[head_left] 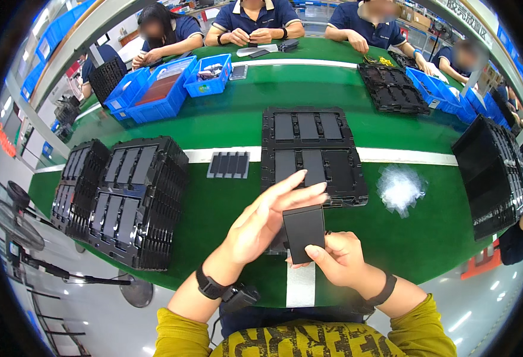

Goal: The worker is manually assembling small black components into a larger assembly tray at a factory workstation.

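Note:
A flat black rectangular piece (304, 233) is tilted up in front of my body, close to the table's near edge. My right hand (340, 257) grips its lower right part, thumb on the face. My left hand (254, 225) is open beside its left and top edges, fingers stretched out; whether the palm touches it I cannot tell. Just beyond my hands lies a black plastic tray (340, 168). Dark flat pieces fill its far row and part of its near row, and the near row's right slot holds none.
Tall stacks of black trays stand at left (132, 205) and right (492, 172). A pile of clear film pieces (401, 189) and a sheet with dark strips (228, 165) lie on the green table (243, 128). Blue bins (161, 89) and co-workers (258, 24) are across it.

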Available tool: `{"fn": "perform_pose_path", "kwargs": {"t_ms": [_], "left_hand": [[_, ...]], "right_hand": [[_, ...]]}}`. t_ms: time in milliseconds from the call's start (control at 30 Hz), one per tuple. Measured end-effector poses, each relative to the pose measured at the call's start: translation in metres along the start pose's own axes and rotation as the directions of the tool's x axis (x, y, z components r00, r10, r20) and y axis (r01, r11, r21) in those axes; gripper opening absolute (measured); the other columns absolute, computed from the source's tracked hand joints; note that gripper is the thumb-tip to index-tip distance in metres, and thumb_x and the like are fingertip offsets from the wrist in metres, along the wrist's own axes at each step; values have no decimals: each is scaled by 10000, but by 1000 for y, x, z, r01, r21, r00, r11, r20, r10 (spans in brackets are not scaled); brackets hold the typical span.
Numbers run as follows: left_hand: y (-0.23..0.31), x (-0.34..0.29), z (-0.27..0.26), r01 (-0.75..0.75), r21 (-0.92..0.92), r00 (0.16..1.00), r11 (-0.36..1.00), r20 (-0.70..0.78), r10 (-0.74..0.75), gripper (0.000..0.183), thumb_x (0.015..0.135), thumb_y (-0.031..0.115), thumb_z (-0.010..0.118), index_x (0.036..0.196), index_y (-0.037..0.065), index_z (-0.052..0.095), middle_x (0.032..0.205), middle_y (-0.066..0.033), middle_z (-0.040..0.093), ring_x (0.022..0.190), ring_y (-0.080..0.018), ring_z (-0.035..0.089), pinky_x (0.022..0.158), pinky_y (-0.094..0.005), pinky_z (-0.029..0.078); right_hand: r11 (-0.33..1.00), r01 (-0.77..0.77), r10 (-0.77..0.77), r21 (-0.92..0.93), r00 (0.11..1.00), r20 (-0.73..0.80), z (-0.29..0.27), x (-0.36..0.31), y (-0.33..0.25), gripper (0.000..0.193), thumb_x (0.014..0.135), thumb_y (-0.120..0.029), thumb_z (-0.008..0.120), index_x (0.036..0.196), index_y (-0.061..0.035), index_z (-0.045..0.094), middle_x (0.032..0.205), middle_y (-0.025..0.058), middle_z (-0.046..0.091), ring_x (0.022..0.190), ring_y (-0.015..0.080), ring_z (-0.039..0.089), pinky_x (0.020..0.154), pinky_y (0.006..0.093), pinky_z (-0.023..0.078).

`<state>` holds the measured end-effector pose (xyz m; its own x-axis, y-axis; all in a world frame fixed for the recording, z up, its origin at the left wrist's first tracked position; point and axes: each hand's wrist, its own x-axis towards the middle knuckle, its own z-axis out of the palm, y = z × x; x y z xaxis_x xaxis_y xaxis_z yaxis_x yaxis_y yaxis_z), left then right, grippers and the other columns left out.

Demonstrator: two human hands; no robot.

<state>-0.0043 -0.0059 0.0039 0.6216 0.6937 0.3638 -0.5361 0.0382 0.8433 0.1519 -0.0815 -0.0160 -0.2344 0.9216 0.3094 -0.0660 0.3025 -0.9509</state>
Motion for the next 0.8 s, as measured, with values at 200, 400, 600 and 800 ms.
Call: {"fn": "perform_pose_path", "kwargs": {"t_ms": [200, 400, 600, 800], "left_hand": [[28, -5, 1, -20, 578, 998, 816, -41, 54, 575, 723, -9, 678, 1262, 27, 480, 982, -43, 586, 718, -60, 540, 834, -279, 432], [29, -3, 5, -61, 574, 997, 816, -6, 79, 577, 750, -44, 655, 1272, -22, 411, 833, -38, 621, 781, -69, 546, 744, -231, 446], [27, -2, 10, 74, 497, 997, 865, -55, -54, 594, 754, -52, 645, 1291, 11, 397, 783, -37, 587, 721, -75, 548, 628, -208, 488], [21, -2, -1, -22, 675, 999, 737, -7, 37, 549, 771, 32, 655, 1267, 12, 421, 787, -42, 592, 751, -106, 570, 756, -282, 441]], "right_hand": [[995, -104, 104, -4, 991, 81, -14, 1, -9, 195, 922, -129, 481, 954, 32, 586, 874, 150, 661, 803, 192, 658, 702, 285, 535], [815, -239, 160, 528, 968, 192, -20, -5, -11, 345, 957, -278, 395, 1206, -38, 413, 1219, 219, 497, 1079, 315, 550, 907, 399, 450], [588, -421, 147, 691, 896, 420, -33, -10, 8, 506, 932, -300, 455, 1337, -16, 346, 1304, 243, 413, 1181, 332, 448, 925, 423, 403], [535, -379, 119, 755, 919, 377, -41, -16, 19, 473, 932, -306, 456, 1314, -34, 390, 1308, 252, 407, 1182, 318, 444, 928, 427, 385]]}}
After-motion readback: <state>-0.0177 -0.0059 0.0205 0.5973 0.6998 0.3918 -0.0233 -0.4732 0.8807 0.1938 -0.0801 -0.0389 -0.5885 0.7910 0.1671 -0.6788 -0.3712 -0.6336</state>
